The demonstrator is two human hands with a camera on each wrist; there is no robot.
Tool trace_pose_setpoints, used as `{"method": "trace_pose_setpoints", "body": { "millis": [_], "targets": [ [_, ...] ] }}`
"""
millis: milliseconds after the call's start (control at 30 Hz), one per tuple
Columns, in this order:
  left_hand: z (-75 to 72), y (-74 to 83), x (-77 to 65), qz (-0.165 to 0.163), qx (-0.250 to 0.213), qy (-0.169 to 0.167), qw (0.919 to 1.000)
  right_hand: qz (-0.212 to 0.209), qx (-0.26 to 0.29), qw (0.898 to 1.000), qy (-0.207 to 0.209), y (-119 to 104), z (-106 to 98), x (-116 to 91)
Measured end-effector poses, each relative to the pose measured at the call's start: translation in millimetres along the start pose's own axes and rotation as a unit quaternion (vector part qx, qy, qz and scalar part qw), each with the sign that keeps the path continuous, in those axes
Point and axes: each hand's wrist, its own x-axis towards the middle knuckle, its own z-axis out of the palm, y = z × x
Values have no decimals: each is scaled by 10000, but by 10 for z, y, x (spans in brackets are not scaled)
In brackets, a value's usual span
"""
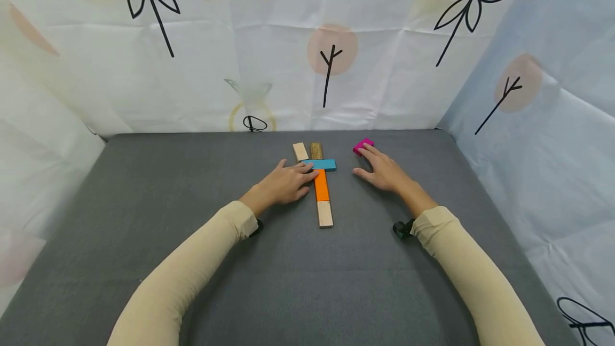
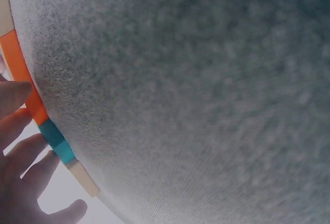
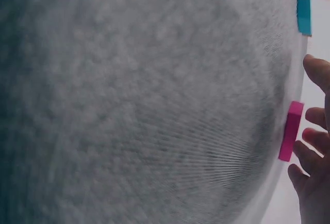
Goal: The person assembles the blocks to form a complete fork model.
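Spread fingers of my left hand (image 1: 284,183) reach over the left end of a blue block (image 1: 326,165) and the edge of an orange block (image 1: 321,187). The blue block lies crosswise at the orange one's far end, and a pale wooden block (image 1: 324,214) continues the line at the near end. Beyond the blue block are another pale block (image 1: 300,151) and a speckled brown block (image 1: 316,150). To the right, my right hand (image 1: 384,171) has its fingertips at a magenta block (image 3: 292,131), with the thumb held apart from it.
A dark grey cloth covers the table (image 1: 216,292). White printed fabric (image 1: 283,68) hangs as a wall behind its far edge, with more fabric along both sides. A dark wrist camera (image 1: 402,228) shows at the right cuff.
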Motion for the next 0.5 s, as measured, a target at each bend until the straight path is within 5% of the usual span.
{"method": "trace_pose_setpoints", "body": {
  "millis": [300,500],
  "targets": [
    [-5,2,22,-3,20,-15,10000,-83,-40,9995,300,101,33,65],
    [-17,11,16,-23,13,-23,10000,-148,-38,9998,136,68,14,111]
  ]
}}
